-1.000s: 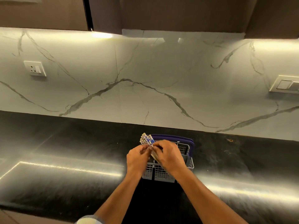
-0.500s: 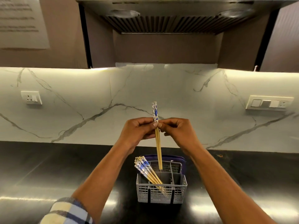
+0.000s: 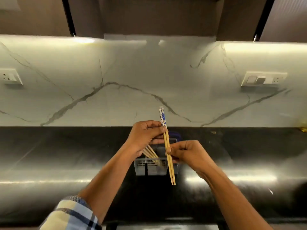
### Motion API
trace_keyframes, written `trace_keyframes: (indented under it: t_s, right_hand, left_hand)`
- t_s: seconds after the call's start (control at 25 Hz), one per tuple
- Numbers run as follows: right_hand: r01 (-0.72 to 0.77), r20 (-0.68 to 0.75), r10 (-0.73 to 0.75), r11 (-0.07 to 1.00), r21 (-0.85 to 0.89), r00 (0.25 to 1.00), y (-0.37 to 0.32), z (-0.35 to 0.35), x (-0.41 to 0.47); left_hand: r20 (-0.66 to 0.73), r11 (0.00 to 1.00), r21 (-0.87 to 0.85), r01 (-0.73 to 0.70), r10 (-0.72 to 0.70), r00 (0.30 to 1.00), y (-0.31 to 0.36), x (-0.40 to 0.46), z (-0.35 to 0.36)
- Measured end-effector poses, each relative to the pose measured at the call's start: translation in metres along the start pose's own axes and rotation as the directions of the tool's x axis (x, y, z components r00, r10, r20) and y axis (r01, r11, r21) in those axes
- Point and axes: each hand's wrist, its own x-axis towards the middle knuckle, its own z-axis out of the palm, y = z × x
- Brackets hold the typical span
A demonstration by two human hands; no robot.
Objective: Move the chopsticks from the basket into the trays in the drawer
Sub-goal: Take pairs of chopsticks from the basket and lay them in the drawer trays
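Observation:
A pair of wooden chopsticks [image 3: 169, 161] with blue-and-white patterned tops is held upright, slightly tilted, above the counter. My left hand [image 3: 144, 136] pinches the pair just below the patterned tops. My right hand [image 3: 187, 153] pinches it lower, near the middle. Behind and below them stands a grey slotted basket [image 3: 149, 168] with a purple handle, partly hidden by my hands. Several more chopsticks [image 3: 152, 154] lean inside its left part. The drawer and its trays are out of view.
The basket stands on a glossy black counter [image 3: 66, 155] against a white marble backsplash [image 3: 116, 72]. Sockets [image 3: 10, 78] and a switch plate [image 3: 264, 79] sit on the wall. Dark cabinets hang above. The counter's front edge runs along the bottom.
The pair has come fully out of the basket and lower toward me. My right hand slid down the sticks from the top to their middle. The camera tilted down.

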Motion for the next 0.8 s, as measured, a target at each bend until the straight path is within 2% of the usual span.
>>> trace_keyframes:
  t_s: [0.2, 0.36, 0.6, 0.8]
  right_hand:
    - [-0.256, 0.098, 0.255, 0.967, -0.008, 0.962, 0.09, 0.015, -0.064]
    - [-0.385, 0.099, 0.395, 0.917, -0.104, 0.913, 0.158, 0.032, -0.124]
    - [-0.575, 0.091, 0.588, 0.807, -0.132, 0.804, 0.252, 0.049, -0.184]
    - [-0.622, 0.023, 0.626, 0.778, -0.085, 0.78, 0.286, 0.059, -0.193]
  left_hand:
    - [0.052, 0.975, -0.01, 0.22, -0.219, 0.974, -0.09, -0.05, 0.011]
    - [0.069, 0.921, 0.011, 0.388, -0.388, 0.919, -0.17, -0.099, 0.018]
    - [0.063, 0.843, -0.027, 0.537, -0.535, 0.843, -0.278, -0.161, 0.03]
    - [-0.008, 0.811, -0.098, 0.577, -0.58, 0.814, -0.323, -0.175, 0.037]
